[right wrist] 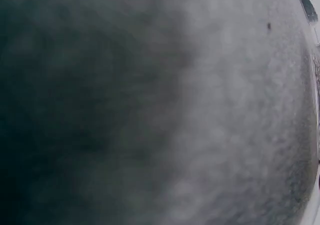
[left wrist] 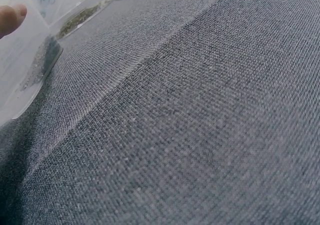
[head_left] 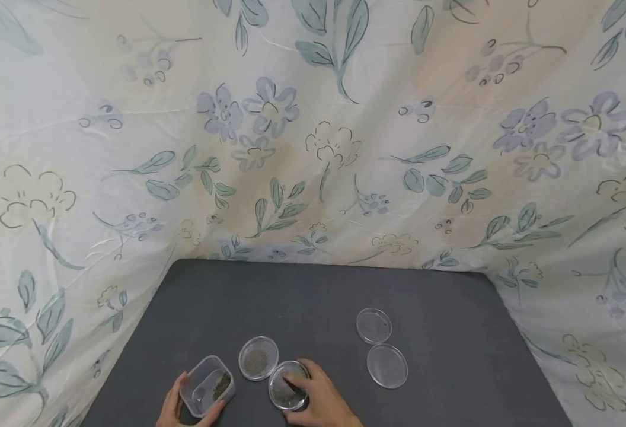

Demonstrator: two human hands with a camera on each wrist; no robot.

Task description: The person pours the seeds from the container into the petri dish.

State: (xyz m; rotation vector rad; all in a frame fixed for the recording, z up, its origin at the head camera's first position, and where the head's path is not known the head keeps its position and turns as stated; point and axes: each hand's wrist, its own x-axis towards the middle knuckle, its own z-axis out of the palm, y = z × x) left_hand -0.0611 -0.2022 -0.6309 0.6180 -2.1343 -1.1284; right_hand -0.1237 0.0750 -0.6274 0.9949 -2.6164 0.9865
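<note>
A clear rectangular plastic container (head_left: 197, 382) stands at the table's front left, with dark green dried bits (head_left: 221, 386) heaped at its right side. My left hand (head_left: 172, 408) grips it, fingers along the left wall and thumb at the lower right corner. In the left wrist view a fingertip (left wrist: 11, 20) rests against the cloudy container wall (left wrist: 20, 75). My right hand (head_left: 322, 398) holds a round clear petri dish (head_left: 280, 391) by its rim, one finger reaching over the top. Dark bits seem to lie in this dish. The right wrist view is mostly blurred.
Touching or close to the held dish is another petri dish (head_left: 258, 358) with brownish bits. Two clear round dishes or lids, a farther one (head_left: 374, 326) and a nearer one (head_left: 387, 366), lie to the right on the dark table (head_left: 313, 296). Floral cloth (head_left: 313, 148) hangs behind and at both sides.
</note>
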